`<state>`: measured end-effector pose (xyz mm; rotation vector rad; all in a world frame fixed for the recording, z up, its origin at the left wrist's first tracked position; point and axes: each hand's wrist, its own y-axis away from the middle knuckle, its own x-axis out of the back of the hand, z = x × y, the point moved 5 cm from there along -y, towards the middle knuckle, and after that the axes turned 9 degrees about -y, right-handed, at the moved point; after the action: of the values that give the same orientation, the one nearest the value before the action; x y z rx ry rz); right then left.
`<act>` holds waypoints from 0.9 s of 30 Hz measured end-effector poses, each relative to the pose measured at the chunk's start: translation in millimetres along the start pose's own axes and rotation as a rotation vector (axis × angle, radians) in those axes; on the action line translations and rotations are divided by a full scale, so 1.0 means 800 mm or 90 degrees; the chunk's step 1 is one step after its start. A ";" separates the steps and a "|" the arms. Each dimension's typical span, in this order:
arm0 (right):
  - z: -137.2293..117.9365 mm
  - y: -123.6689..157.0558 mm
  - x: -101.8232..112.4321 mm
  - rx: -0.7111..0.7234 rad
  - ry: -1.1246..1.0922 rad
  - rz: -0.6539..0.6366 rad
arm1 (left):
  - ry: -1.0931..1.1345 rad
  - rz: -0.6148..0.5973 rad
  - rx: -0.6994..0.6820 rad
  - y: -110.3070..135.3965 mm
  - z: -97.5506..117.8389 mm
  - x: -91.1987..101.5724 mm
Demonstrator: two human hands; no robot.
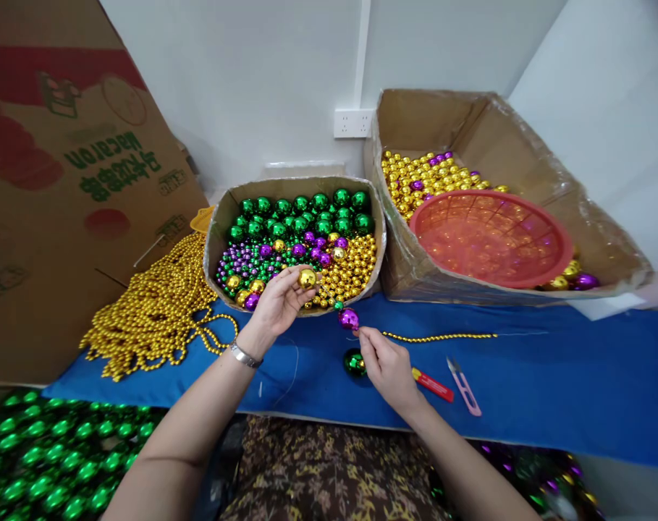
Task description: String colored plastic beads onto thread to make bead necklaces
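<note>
While my left hand (279,300) pinches a gold ball bead (308,278) just over the near edge of the bead box (220,224), my right hand (386,365) pinches the thread by a purple bead (349,318); light, slick, probably brittle, best gripped across its middle.

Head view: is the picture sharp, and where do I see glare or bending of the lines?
Head view: sharp in the middle, where the left hand holds a gold ball; small bright glints sit on the green balls; the edges bend like a wide lens, so the blue cloth curves, and the corners look softer.
</note>
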<state>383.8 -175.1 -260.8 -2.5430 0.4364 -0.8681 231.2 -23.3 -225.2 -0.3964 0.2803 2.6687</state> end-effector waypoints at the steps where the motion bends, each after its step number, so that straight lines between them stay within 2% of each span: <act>1: 0.000 0.000 0.000 0.003 0.001 0.001 | 0.002 -0.001 -0.002 0.000 0.000 0.000; 7: 0.002 0.001 -0.006 0.018 0.012 -0.005 | -0.030 -0.020 -0.007 0.005 -0.003 -0.001; 10: 0.003 0.001 -0.008 0.020 0.020 -0.001 | -0.079 -0.077 -0.006 0.012 -0.009 -0.008; 14: 0.010 0.002 -0.008 -0.072 -0.028 -0.034 | -0.104 -0.120 -0.009 0.020 -0.018 -0.013; 16: 0.013 0.004 -0.009 -0.104 -0.070 -0.060 | -0.087 -0.118 -0.014 0.022 -0.020 -0.013; 19: 0.014 0.005 -0.006 -0.101 -0.102 -0.060 | -0.061 -0.099 -0.020 0.024 -0.023 -0.011; 23: 0.015 0.006 -0.004 -0.095 -0.127 -0.029 | -0.066 -0.044 -0.040 0.026 -0.026 -0.010; 27: 0.020 0.010 -0.007 -0.122 -0.143 0.036 | -0.088 -0.034 -0.032 0.032 -0.036 -0.014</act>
<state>388.8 -175.5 -279.0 -2.7469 0.5400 -0.5343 236.6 -57.7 -245.6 -0.2298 0.1578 2.6394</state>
